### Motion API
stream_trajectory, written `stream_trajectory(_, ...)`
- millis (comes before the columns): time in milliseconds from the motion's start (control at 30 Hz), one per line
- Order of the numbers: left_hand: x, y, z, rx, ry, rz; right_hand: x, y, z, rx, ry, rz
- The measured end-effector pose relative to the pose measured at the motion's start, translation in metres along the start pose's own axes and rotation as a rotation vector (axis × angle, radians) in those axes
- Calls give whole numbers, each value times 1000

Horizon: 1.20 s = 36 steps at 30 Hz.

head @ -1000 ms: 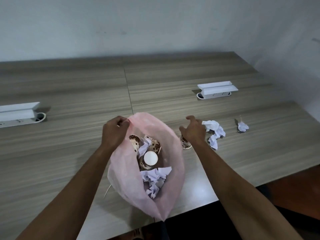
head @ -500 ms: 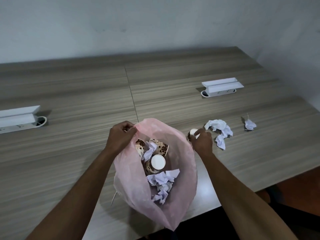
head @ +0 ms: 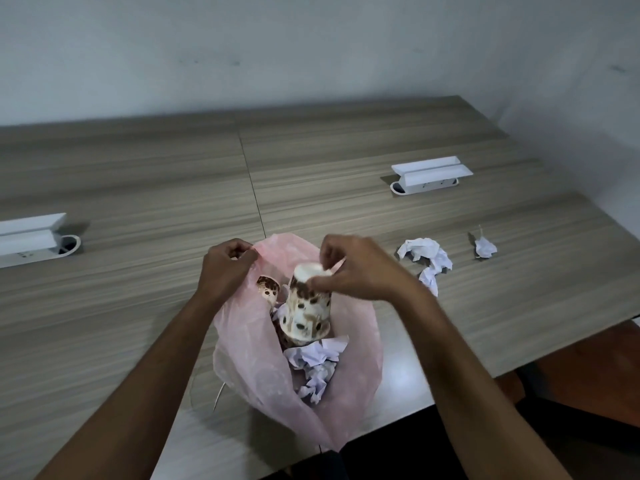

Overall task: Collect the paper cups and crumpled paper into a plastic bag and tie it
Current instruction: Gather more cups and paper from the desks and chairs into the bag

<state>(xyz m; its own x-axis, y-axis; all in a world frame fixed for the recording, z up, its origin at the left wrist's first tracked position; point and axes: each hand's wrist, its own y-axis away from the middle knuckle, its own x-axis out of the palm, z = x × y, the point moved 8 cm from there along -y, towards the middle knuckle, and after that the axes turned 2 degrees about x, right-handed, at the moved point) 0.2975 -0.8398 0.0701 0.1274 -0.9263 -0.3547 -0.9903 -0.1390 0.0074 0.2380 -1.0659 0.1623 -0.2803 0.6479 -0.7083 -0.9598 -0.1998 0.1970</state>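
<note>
A pink plastic bag (head: pixel 242 344) lies open on the wooden table (head: pixel 138 202) near its front edge. My left hand (head: pixel 225 268) pinches the bag's far rim and holds the mouth open. My right hand (head: pixel 356 268) grips a brown-spotted paper cup (head: pixel 306 313) by its base, upside down, over the bag's mouth. Inside the bag lie another spotted cup (head: pixel 268 289) and crumpled white paper (head: pixel 315 362). On the table to the right sit a larger crumpled paper (head: pixel 427 258) and a small paper ball (head: pixel 485 247).
Two white socket boxes stand raised out of the table, one at the left (head: pixel 31 237) and one at the back right (head: pixel 429 174). The table's front edge runs just behind the bag's bottom, with dark floor below. A grey wall stands behind the table.
My right hand picked the cup up from the table right of the bag and carried it left, over the bag's mouth. My left hand kept its hold on the rim.
</note>
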Motion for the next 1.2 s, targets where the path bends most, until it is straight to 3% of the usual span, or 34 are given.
stream_trajectory(133, 8, 1, -6, 5, 21, 16, 53, -14, -15, -7, 52, 77)
stream_trajectory(200, 9, 0, -7, 4, 34, 15, 46, -17, -23, -36, 76, -68)
stream_trajectory(300, 10, -1, -7, 2, 51, 15, 17, -10, -49, 69, 352, -397)
stream_trajectory(333, 10, -2, -7, 1, 61, 16, 14, -10, -67, 178, 415, -391)
stream_trajectory(400, 10, -4, -7, -4, 84, 11, 23, -8, -109, 420, 468, -186)
stream_trajectory(467, 10, -6, -7, -12, 96, 1, 33, -4, -143, 554, 411, -24)
stream_trajectory(500, 11, -8, -8, -17, 99, 0, 31, -3, -152, 573, 348, -24)
stream_trajectory(800, 23, -32, -19, -47, 127, -35, -75, -5, -150, 555, 21, -558)
stream_trajectory(1100, 63, -38, -23, -24, 94, 21, -63, 5, -175, 528, -103, -426)
stream_trajectory(1200, 81, -40, -29, -26, 86, 14, -62, 13, -196, 505, -287, -502)
